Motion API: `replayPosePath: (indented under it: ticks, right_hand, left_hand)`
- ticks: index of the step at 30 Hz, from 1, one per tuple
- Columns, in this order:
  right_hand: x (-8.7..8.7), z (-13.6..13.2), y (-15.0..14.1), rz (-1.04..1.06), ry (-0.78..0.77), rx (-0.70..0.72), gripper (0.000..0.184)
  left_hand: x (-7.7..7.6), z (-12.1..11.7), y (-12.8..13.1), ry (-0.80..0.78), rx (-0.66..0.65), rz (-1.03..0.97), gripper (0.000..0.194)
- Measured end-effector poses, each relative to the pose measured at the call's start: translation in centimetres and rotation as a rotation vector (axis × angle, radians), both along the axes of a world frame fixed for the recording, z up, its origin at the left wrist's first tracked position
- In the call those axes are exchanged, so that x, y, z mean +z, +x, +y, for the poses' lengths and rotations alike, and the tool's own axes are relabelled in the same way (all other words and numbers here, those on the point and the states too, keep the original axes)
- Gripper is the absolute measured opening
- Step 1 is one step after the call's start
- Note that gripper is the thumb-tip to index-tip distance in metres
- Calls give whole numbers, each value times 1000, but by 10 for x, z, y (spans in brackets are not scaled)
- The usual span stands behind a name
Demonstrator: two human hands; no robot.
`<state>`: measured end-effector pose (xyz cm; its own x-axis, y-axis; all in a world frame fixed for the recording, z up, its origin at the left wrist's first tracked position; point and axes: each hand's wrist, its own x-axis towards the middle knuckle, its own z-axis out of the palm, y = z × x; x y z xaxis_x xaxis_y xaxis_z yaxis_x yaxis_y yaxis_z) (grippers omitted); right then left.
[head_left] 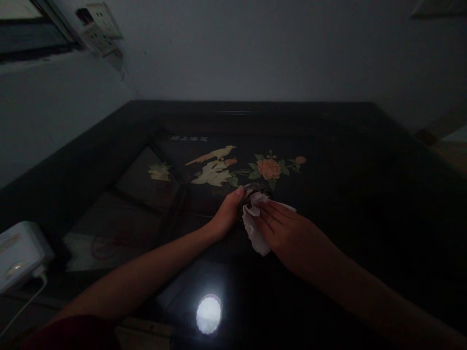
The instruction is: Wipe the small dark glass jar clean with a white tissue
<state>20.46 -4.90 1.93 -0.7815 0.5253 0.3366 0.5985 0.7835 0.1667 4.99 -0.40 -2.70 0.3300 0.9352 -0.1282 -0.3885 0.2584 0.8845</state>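
Observation:
On a dark lacquered table [350, 194] with an inlaid bird and flower picture, my left hand [228, 214] curls around a small dark round object [255, 189], its thumb on the rim. My right hand [288, 231] presses a white tissue [253, 226] against that object; the fingers lie mostly flat on the tissue and one finger wears a ring. In the dim light I cannot make out what the small object is.
A white power strip [20, 253] with a cable sits at the left edge. Wall sockets [100, 29] are mounted at the upper left. A bright light reflection [208, 313] shows on the glossy top near me. Grey walls stand behind the table.

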Motion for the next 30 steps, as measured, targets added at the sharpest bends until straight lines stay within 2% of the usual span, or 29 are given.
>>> replayPosePath:
  ticks: [5,9,12,15,18,22,26,30]
  right_hand:
    - [-2,-4,-7,84,-103,-15,35]
    - [-8,-9,-14,350,-311,-70,38]
    - [-12,-12,-17,563,-486,-112,32]
    - [-14,-14,-19,656,-552,-166,27]
    - [-16,-13,-19,602,-464,-153,27]
    - [-13,-7,-14,363,-311,-38,36]
    - [-7,2,-5,138,-177,22,40]
    - [-3,9,2,39,-38,40,35]
  left_hand:
    - [-12,3,-5,45,33,22,54]
    - [-14,3,-6,54,36,70,57]
    - [-12,3,-6,73,31,83,58]
    - [-12,3,-6,103,18,70,60]
    - [-13,4,-6,105,24,65,59]
    - [-13,4,-6,43,50,27,60]
    - [-4,2,-3,-41,64,-59,59]
    - [6,0,0,-71,32,-97,59]
